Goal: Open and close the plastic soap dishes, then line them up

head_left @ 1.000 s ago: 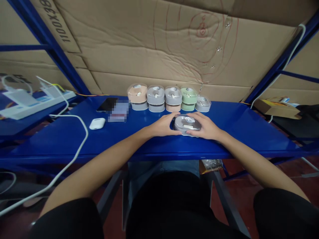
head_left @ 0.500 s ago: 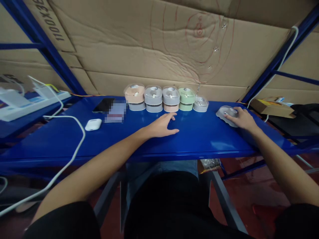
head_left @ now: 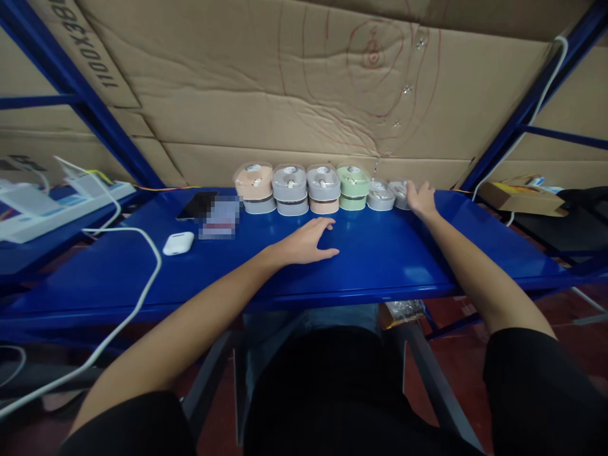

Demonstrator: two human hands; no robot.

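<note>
Currently, your left hand (head_left: 311, 242) is over the table (head_left: 370, 263), fingers spread, empty. Farther out, your right hand (head_left: 422, 199) meets the end box (head_left: 399, 194), rightmost of ten boxes (head_left: 291, 182); whether its fingers grip, cannot tell. Step, judged: setting that box in line; next calls for clean release. Count: six grey, two orange, two green.

a low grey box (head_left: 399, 196), partly hidden, sits just beside another grey box (head_left: 380, 197)
</note>
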